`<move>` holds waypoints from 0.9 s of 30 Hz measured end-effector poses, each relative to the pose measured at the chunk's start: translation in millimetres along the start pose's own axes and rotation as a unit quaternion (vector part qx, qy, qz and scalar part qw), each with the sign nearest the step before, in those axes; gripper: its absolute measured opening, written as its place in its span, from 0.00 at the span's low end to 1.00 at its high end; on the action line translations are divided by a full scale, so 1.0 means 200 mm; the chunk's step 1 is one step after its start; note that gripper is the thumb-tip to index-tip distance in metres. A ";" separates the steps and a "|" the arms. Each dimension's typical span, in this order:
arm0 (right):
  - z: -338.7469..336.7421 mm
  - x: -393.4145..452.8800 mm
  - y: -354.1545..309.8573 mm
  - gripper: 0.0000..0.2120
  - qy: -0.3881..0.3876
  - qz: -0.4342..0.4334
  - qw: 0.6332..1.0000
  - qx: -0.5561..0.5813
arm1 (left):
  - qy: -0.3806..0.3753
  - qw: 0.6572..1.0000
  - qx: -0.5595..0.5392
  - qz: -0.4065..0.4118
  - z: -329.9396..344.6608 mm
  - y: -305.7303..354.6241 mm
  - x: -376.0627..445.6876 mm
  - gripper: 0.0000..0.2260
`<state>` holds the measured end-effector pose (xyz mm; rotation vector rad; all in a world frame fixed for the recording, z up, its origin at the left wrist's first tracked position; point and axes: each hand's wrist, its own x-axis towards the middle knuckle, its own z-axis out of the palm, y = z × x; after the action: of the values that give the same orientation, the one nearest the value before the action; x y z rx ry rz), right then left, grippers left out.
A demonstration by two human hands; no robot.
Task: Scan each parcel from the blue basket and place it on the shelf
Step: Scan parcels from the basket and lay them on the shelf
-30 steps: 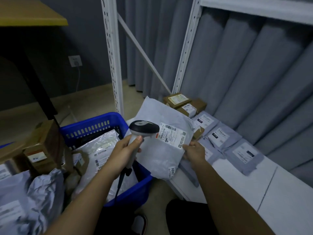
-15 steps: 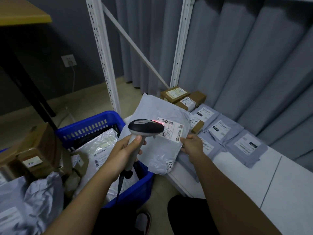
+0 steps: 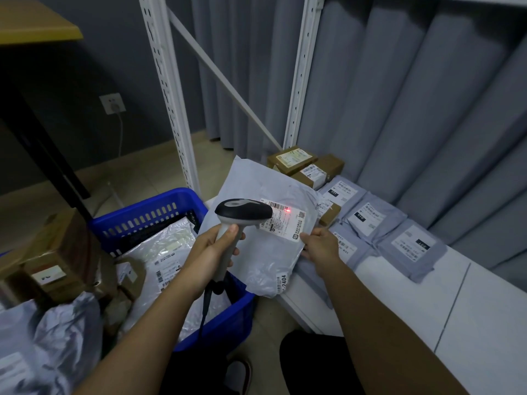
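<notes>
Gripping scanner (image 3: 242,213) handle, left hand (image 3: 209,252) fingers curled round it | right hand (image 3: 320,245) pinching grey parcel (image 3: 265,252) at its 3 o'clock edge, held upright | red dot on label (image 3: 285,220) | parcel above blue basket (image 3: 151,215) rim, shelf (image 3: 399,295) at 3 o'clock.

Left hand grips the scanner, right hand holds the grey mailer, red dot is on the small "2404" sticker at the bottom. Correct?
Not quite. In the head view the left hand grips the scanner and the right hand holds the grey mailer, but the red dot sits on the large shipping label, not the "2404" sticker.
</notes>
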<state>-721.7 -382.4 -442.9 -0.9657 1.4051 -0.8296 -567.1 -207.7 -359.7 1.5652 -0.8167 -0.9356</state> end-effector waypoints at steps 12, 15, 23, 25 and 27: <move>-0.03 0.04 0.00 0.06 0.011 -0.003 1.000 -0.007 | -0.015 0.999 -0.027 0.015 0.04 0.00 0.03 0.09; -0.09 0.01 -0.07 0.05 0.018 -0.002 0.998 0.057 | -0.018 0.999 -0.039 0.026 0.08 0.02 0.02 0.08; -0.70 -0.06 -0.14 0.11 0.126 -0.033 0.971 0.203 | -0.087 0.992 -0.080 0.046 0.35 0.10 -0.04 0.17; -0.91 -0.11 -0.07 0.12 0.174 -0.021 0.962 0.211 | -0.100 0.990 -0.089 0.051 0.46 0.11 -0.06 0.12; -1.12 -0.19 0.02 0.12 0.225 -0.001 0.947 0.228 | -0.114 0.989 -0.086 0.048 0.57 0.10 -0.08 0.07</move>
<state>-945.3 -358.7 -416.7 -0.4322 1.4926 -1.3665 -676.3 -248.7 -349.8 1.2756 -0.9365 -1.0976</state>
